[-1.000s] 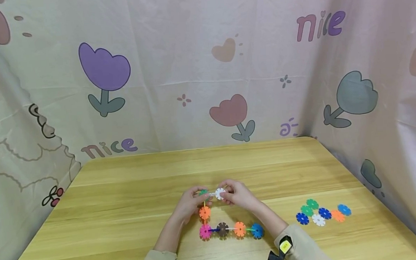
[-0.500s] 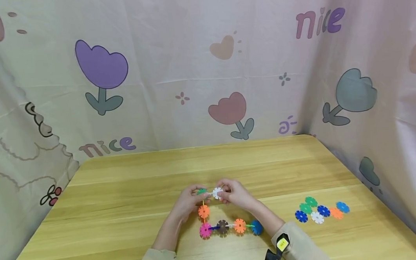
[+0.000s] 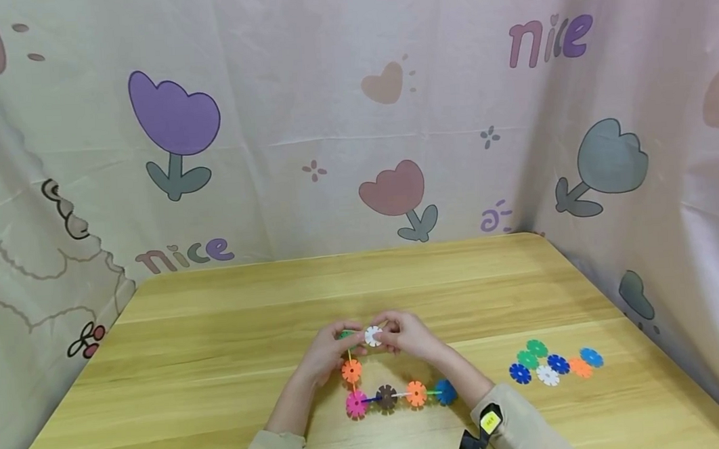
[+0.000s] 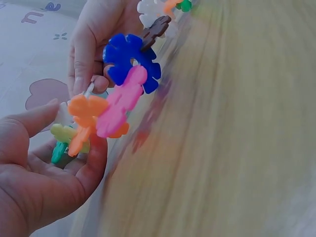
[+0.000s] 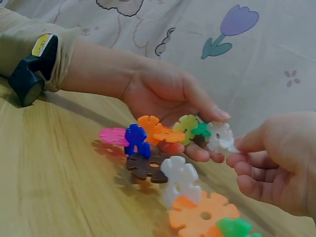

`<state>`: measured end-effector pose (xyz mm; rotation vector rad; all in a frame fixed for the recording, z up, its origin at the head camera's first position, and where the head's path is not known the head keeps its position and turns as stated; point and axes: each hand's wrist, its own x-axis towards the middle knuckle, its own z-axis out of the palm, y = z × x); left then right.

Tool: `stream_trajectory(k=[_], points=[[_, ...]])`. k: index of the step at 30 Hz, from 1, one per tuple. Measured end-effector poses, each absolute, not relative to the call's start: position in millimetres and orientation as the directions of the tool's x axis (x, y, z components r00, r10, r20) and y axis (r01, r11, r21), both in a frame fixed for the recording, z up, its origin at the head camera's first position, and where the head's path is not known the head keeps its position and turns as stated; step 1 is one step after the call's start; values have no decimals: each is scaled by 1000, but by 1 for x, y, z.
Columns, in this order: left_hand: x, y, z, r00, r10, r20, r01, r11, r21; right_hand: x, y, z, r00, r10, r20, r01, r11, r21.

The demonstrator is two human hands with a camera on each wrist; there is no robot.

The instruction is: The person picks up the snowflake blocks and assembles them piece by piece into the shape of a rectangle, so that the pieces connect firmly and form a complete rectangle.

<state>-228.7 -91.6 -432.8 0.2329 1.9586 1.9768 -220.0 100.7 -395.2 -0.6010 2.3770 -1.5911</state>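
A chain of notched plastic snowflake discs makes a bent line in the head view. It runs from a green disc (image 3: 345, 335) through an orange disc (image 3: 351, 371) to a pink disc (image 3: 357, 404), then right past a brown disc (image 3: 386, 397) to a blue disc (image 3: 445, 391). My left hand (image 3: 327, 351) grips the chain's far end by the green disc, its thumb against a white connecting disc (image 5: 219, 137). My right hand (image 3: 409, 335) pinches a white disc (image 3: 373, 336) beside the left thumb. The join between the white pieces is partly hidden by fingers.
Loose discs lie in a group at the right of the wooden table (image 3: 218, 327), among them a green disc (image 3: 537, 348), a white disc (image 3: 548, 376) and a light blue disc (image 3: 592, 357). A printed curtain (image 3: 293, 119) hangs behind the table.
My right hand has moved slightly left with the white disc, closer to my left thumb. The edge-on white connector seen between the hands earlier is now mostly covered in the head view.
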Motion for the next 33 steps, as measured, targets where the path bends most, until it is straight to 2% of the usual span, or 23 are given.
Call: stream_trajectory(k=[7, 12, 22, 33], points=[[-228, -92, -432, -920, 377, -105, -112, 4, 994, -241, 119, -424, -921, -390, 7, -141, 315, -939], [-228, -93, -432, -920, 382, -89, -90, 16, 996, -242, 134, -421, -928, -372, 28, -162, 334, -928], [-228, -95, -434, -922, 378, -87, -79, 36, 996, -237, 174, -423, -943, -330, 45, -161, 335, -928], [-228, -94, -434, -923, 373, -92, -78, 52, 996, -217, 233, -424, -982, -187, 22, -98, 411, -906]])
